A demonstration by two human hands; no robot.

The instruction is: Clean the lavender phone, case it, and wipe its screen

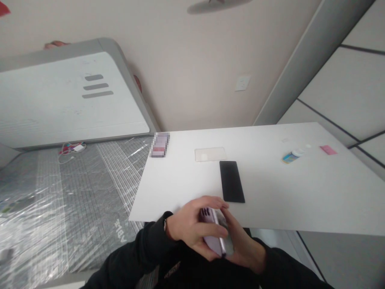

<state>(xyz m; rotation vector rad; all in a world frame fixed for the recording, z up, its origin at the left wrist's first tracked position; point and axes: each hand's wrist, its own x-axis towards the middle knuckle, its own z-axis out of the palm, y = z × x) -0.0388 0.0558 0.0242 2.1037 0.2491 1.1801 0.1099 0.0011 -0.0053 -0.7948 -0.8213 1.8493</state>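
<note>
Gripping the purple phone (213, 242) in the left hand (191, 226), and holding its other side with the right hand (241, 242), closer to the body than the black slab (232, 182). Could slip and drop if held too loosely, because of shiny sides. Might bang the slab, or the clear case (213, 154) just past it on the left, if pushed ahead too fast.

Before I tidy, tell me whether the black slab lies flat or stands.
Flat: the black slab shows its broad face on the tabletop.
</note>
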